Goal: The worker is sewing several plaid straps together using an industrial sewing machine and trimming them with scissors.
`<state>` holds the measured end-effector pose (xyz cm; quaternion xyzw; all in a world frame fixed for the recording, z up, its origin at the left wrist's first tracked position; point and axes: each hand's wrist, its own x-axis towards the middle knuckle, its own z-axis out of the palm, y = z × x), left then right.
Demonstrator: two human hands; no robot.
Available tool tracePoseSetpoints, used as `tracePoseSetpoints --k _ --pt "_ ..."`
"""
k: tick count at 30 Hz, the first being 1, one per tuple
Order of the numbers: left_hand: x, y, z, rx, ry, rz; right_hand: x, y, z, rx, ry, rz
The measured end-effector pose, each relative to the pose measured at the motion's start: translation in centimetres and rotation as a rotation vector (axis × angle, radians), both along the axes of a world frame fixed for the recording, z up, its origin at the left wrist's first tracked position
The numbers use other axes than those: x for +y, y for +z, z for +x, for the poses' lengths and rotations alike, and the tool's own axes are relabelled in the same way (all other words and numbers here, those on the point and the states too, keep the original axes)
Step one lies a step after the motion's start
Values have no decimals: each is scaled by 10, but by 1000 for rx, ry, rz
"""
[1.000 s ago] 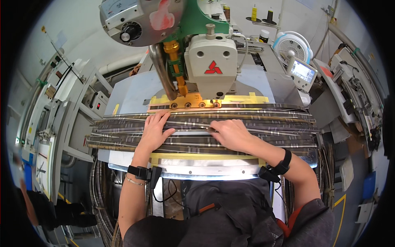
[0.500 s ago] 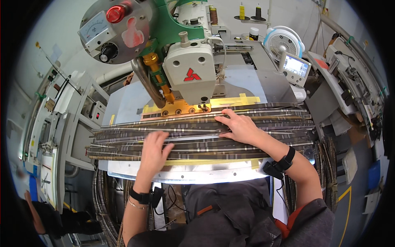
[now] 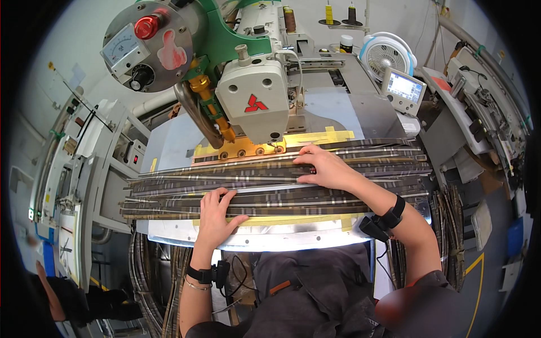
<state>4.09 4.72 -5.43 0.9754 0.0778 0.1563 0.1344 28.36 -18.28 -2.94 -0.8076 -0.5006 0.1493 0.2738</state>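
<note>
Long, narrow dark woven strips (image 3: 270, 200) with pale grey flecks lie side by side across the machine bed. My left hand (image 3: 215, 218) rests on the near strips, fingers forward and thumb spread to the right, holding nothing. Farther right, my right hand (image 3: 329, 169) arches over the upper strips. Its thumb and fingers are apart and touch the strips, with none visibly gripped. Just beyond the strips hangs the white head (image 3: 252, 101) of an industrial sewing machine. Beside it a brass-coloured plate with round holes (image 3: 251, 150) sits over the strips' far edge.
A round gauge unit (image 3: 147, 48) with a red button overhangs on the left. Back right stand a fan (image 3: 386, 59) and a control screen (image 3: 404, 90). More strip bundles (image 3: 449, 225) hang at the right. The bed's lit white front edge (image 3: 265, 241) lies near me.
My left hand has moved slightly down and settled on the near strips, its thumb spreading wider. My right hand stays nearly in place, its fingers a little more curved.
</note>
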Motion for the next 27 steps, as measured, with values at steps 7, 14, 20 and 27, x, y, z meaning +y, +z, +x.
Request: tracePoseSetpoints --k 7,14,20,27 --pt "3 3 -1 -11 -27 -15 23 6 0 -8 -155 14" --pt "1 4 -2 -45 -66 -30 52 4 -5 -89 -250 -146" --pt "-4 7 -1 -74 -93 -62 70 -4 3 -20 -356 57" --pt "-2 9 1 -81 -145 -67 47 20 19 177 -423 316"
